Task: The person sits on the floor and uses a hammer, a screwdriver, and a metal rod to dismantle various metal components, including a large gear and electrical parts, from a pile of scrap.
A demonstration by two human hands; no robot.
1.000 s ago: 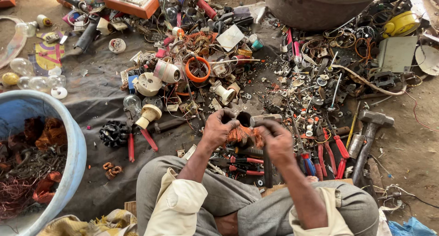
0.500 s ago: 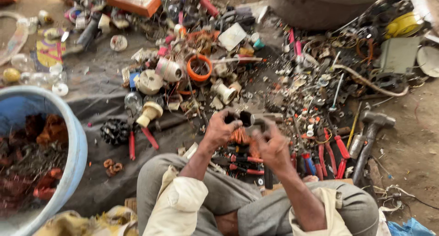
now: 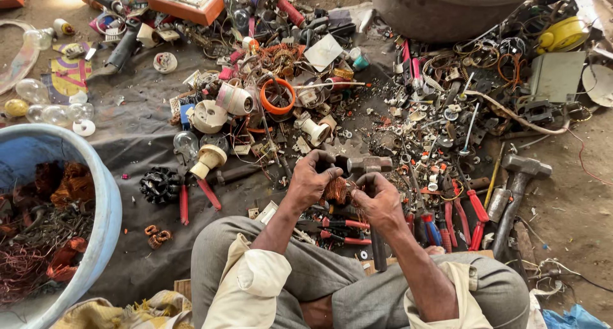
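**Copper coil gripped between both hands over the scrap heap**

Head view: left hand (image 3: pixel 311 179) and right hand (image 3: pixel 378 199) closed together on a small copper wire coil (image 3: pixel 336 190), fingers clamped on it from either side, held just above the lap and the dark cloth (image 3: pixel 137 134). Probably kept close in to brace the piece between both palms. Hammer (image 3: pixel 370 195) upright just behind the right hand, head beside the knuckles; whether gripped or merely leaning, cannot tell. Red-handled pliers (image 3: pixel 191 198) near on the cloth, within reach. Blue tub (image 3: pixel 105 204) of copper windings at far left.

Against the earlier frames: hands in nearly the same spot, drawn slightly tighter around the coil; surroundings unchanged.
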